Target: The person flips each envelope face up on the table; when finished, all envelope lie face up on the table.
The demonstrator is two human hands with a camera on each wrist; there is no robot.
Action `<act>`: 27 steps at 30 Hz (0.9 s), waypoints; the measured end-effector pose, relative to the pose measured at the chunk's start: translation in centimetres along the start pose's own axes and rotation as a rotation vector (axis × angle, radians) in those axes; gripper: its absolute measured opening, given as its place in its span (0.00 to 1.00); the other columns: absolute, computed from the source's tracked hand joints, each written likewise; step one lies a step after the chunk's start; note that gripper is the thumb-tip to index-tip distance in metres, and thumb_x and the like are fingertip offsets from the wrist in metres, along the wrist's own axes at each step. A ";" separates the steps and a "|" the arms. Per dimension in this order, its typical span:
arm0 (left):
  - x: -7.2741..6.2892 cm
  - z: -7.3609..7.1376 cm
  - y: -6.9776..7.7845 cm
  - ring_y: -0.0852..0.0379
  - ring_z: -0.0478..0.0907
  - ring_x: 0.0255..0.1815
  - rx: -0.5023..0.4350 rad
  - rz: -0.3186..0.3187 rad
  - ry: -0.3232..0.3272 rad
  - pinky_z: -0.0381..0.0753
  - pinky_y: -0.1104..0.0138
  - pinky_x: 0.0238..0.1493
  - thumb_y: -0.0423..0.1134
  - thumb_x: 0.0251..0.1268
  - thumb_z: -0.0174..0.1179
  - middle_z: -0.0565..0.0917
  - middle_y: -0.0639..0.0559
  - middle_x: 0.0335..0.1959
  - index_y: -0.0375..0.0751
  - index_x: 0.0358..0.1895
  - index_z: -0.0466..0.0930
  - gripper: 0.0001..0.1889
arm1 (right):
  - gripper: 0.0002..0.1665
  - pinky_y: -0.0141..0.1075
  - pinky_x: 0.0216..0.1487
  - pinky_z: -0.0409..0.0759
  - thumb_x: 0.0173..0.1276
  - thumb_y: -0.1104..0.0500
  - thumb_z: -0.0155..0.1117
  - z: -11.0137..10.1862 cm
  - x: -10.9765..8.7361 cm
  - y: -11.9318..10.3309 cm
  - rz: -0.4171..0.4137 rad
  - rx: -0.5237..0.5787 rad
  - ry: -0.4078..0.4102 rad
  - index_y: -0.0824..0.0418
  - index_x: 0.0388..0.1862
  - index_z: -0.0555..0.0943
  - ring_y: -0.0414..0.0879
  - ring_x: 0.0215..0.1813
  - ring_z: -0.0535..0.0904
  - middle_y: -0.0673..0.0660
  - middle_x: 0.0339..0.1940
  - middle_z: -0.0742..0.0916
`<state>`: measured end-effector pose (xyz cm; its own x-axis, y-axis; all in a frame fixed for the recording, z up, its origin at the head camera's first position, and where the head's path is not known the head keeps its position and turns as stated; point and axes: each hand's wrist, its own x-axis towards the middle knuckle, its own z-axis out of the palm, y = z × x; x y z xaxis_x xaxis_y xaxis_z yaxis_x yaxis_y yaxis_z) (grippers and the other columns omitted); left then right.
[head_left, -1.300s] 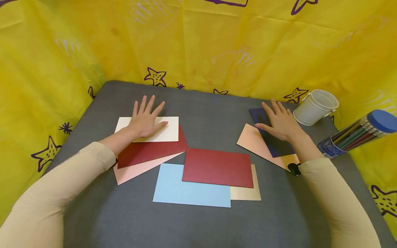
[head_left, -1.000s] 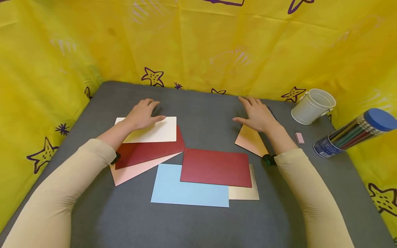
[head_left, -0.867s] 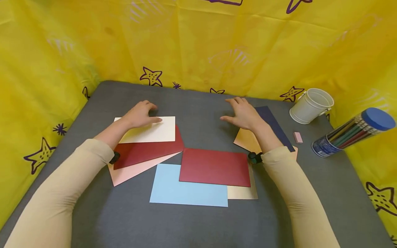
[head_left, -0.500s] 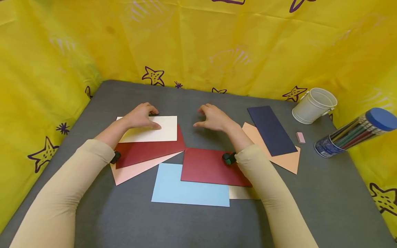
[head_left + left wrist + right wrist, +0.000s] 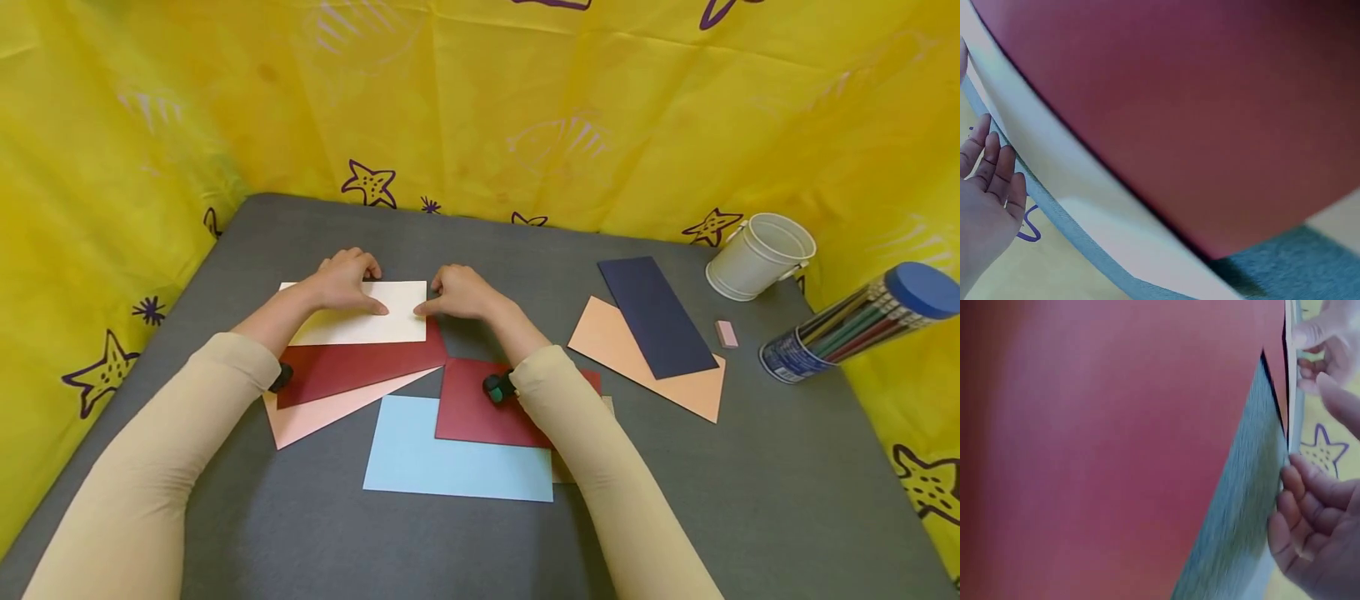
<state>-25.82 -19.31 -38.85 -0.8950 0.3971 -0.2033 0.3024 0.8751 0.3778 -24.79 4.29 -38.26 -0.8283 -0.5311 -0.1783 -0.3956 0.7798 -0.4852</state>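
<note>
A white rectangular card (image 5: pixel 401 329) lies over a red card (image 5: pixel 360 367), with a pale pink card (image 5: pixel 300 425) beneath. My left hand (image 5: pixel 337 282) holds the white card at its far edge, thumb on top and fingers curled over the edge. In the right wrist view, that left hand (image 5: pixel 1329 344) shows its thumb on the white edge. At the white card's right end is my right hand (image 5: pixel 463 292), loosely bent, thumb over the card and fingertips right at its end. In the right wrist view, the right hand (image 5: pixel 1322 531) has its thumb apart from its fingers.
Nearer me, another red card (image 5: pixel 472 408) overlaps a light blue card (image 5: pixel 450 475) and a beige card (image 5: pixel 562 469). At right, a navy card (image 5: pixel 660 321) crosses a peach card (image 5: pixel 600 333). Beyond are a pink eraser (image 5: pixel 726 334), a white bucket (image 5: pixel 742 262) and a pencil tub (image 5: pixel 795 354).
My right hand has swept left from the navy card to the white card's right end, uncovering the eraser. My left hand has gone from spread flat to gripping the white card's far edge.
</note>
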 end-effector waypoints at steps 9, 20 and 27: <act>0.2 -0.2 0.6 0.38 0.65 0.56 0.039 -0.016 -0.040 0.64 0.44 0.55 0.53 0.52 0.73 0.73 0.37 0.50 0.33 0.48 0.75 0.30 | 0.30 0.32 0.24 0.59 0.60 0.41 0.70 0.6 0.8 -1.4 0.134 -0.014 -0.026 0.53 0.09 0.68 0.43 0.22 0.64 0.46 0.11 0.65; 0.3 -0.2 0.4 0.39 0.64 0.54 0.015 -0.012 -0.039 0.64 0.47 0.53 0.53 0.51 0.73 0.72 0.37 0.49 0.33 0.47 0.73 0.30 | 0.21 0.31 0.26 0.62 0.57 0.47 0.75 0.8 1.2 -1.8 0.225 0.055 -0.011 0.58 0.18 0.78 0.44 0.27 0.66 0.48 0.18 0.70; 0.3 -0.2 0.2 0.40 0.64 0.53 -0.006 -0.020 -0.044 0.63 0.48 0.52 0.53 0.52 0.73 0.72 0.38 0.47 0.34 0.48 0.71 0.31 | 0.17 0.30 0.34 0.72 0.53 0.55 0.79 1.0 1.2 -1.2 0.249 0.254 0.068 0.61 0.41 0.89 0.46 0.41 0.76 0.54 0.40 0.89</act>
<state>-26.11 -19.08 -38.67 -0.8856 0.3916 -0.2498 0.2827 0.8811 0.3791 -24.88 2.43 -38.72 -0.9147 -0.3054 -0.2646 -0.0744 0.7709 -0.6327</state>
